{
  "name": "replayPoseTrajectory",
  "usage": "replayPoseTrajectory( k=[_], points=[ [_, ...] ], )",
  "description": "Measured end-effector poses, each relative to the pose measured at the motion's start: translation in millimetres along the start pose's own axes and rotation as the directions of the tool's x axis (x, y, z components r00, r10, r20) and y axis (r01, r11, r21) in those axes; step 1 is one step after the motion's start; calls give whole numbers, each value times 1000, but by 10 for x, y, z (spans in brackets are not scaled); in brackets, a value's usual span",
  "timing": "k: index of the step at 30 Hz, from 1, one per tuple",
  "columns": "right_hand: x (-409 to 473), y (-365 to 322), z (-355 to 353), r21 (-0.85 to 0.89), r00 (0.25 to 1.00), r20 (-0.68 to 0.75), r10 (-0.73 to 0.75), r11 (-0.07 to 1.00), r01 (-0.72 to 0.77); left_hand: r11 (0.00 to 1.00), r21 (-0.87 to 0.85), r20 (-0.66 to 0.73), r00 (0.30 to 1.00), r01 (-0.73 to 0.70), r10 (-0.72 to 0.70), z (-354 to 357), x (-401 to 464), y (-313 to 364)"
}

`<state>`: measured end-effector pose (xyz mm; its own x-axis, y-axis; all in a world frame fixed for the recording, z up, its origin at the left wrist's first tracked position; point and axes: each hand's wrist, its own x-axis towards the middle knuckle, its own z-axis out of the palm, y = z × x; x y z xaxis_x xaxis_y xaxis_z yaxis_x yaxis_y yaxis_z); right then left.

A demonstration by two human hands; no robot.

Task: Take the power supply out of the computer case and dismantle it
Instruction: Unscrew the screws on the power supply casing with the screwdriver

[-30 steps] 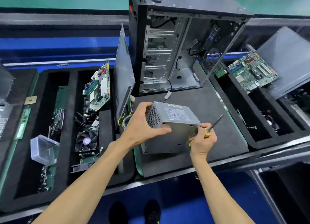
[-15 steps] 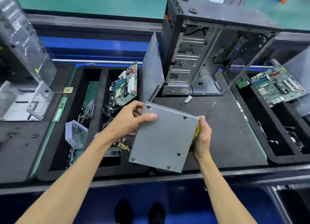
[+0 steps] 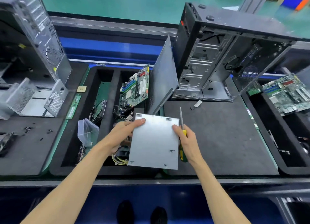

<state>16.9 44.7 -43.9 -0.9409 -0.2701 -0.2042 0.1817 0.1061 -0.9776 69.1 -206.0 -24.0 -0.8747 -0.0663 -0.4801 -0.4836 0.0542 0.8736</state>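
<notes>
The grey metal power supply [image 3: 154, 141] is lifted off the mat, its flat plain face turned up toward me. My left hand [image 3: 125, 133] grips its left edge, thumb on top. My right hand [image 3: 186, 139] holds its right edge and also clamps a yellow-and-green screwdriver [image 3: 182, 134], shaft pointing away from me. Yellow wires [image 3: 120, 160] hang from under the unit's near left corner. The open black computer case [image 3: 223, 56] stands upright at the back right, its inside bare metal.
A grey side panel [image 3: 163, 77] leans against the case. The black foam tray [image 3: 100, 119] at left holds a green motherboard [image 3: 135, 87], cables and a clear plastic box [image 3: 87, 131]. Another motherboard [image 3: 285, 93] lies at right. A second case [image 3: 38, 35] and metal cage [image 3: 33, 98] are at far left.
The power supply was turned from standing on the mat to flat face up and carried left over the tray's edge. My view swung left.
</notes>
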Motion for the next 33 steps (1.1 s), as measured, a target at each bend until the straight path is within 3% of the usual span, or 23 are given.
replayPoseTrajectory(
  k=[5, 12, 16, 18, 21, 24, 26, 33],
  points=[
    [27, 99, -12, -15, 993, -88, 82, 996, -84, 991, 4, -28, 991, 134, -134, 166, 123, -124],
    [93, 149, -189, 39, 968, -91, 235, 972, -232, 991, -28, -23, 991, 134, -135, 284, 200, -66],
    [160, 133, -255, 157, 935, -29, 354, 925, -346, 999, -40, -25, 999, 31, -32, 217, 184, 47],
    [226, 127, -299, 254, 894, -111, 434, 882, -396, 999, -15, -40, 998, -43, 43, 170, 152, 120],
    [293, 166, -415, 139, 877, -219, 428, 903, -406, 988, 75, -45, 990, -133, 137, 132, 76, 211],
    [253, 176, -467, -83, 891, -85, 445, 888, -452, 936, 219, -14, 958, -276, 286, 157, -24, 310],
    [205, 129, -475, -153, 862, 38, 506, 855, -495, 877, 295, 24, 920, -380, 391, 215, -82, 360],
    [319, 53, -604, -51, 666, 379, 643, 733, -678, 562, 523, 227, 740, -641, 633, 410, -234, 391]
  ],
)
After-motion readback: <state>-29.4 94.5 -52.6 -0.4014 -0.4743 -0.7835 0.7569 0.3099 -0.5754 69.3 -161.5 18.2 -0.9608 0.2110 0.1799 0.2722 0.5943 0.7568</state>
